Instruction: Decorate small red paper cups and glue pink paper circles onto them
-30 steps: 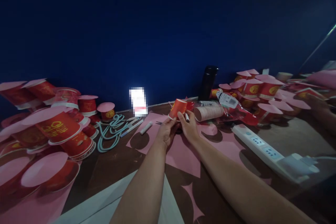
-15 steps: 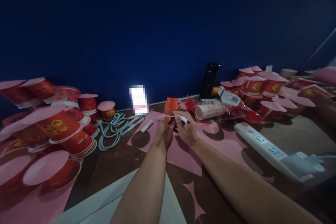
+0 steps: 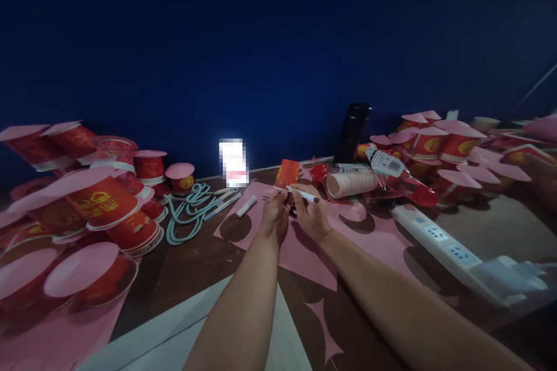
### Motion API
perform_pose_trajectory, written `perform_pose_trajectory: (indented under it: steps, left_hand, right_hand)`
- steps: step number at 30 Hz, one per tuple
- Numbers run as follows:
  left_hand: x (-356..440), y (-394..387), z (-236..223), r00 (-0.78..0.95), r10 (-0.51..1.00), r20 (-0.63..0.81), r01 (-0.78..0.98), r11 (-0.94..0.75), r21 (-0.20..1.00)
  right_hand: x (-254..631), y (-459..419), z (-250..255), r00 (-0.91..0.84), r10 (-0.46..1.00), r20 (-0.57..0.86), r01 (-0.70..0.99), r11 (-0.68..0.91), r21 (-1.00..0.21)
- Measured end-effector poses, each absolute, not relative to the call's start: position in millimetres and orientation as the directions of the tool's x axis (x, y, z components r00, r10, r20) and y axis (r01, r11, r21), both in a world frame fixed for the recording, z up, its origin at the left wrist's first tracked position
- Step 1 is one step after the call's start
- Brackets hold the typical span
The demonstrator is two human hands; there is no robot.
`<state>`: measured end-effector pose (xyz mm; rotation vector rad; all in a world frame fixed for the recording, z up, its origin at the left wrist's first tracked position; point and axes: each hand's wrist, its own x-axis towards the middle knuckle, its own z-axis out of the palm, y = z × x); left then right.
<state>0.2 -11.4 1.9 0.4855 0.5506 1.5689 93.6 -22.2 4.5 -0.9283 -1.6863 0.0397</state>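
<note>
- Cup of red, gold-printed paper (image 3: 288, 172) is pinched by the left hand (image 3: 275, 212) above a pink paper sheet (image 3: 306, 264).
- Slim white, dark-ended marker (image 3: 307, 194) is pinched by the right hand (image 3: 312, 215), just beside the cup.

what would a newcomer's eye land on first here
Probably the glowing, pixelated patch, left of centre against the dark blue wall. Next come the red cups with pink discs, piled at far left, with more at right. Then the middle, where the left hand holds a small cup and the right hand a pen.
</note>
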Motion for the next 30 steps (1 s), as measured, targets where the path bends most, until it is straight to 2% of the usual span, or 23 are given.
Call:
perform_pose_trajectory:
  steps: [14,24,30]
  left_hand:
    - [0.2,-9.8,-1.2,-0.098,0.994,0.054,-0.765,-0.11,0.634]
    - [0.9,-9.1,-1.1,-0.101,0.994,0.031,-0.776,-0.099,0.623]
    - [0.9,-4.1,-5.8,-0.123,0.992,-0.009,-0.765,-0.089,0.638]
  right_hand:
    - [93.0,-22.2,5.7,-0.009,0.613,0.79,0.529,0.673,-0.516]
    - [92.7,-21.6,5.6,0.002,0.589,0.808,0.564,0.667,-0.487]
    - [93.0,-21.1,4.8,0.01,0.634,0.773,0.534,0.65,-0.541]
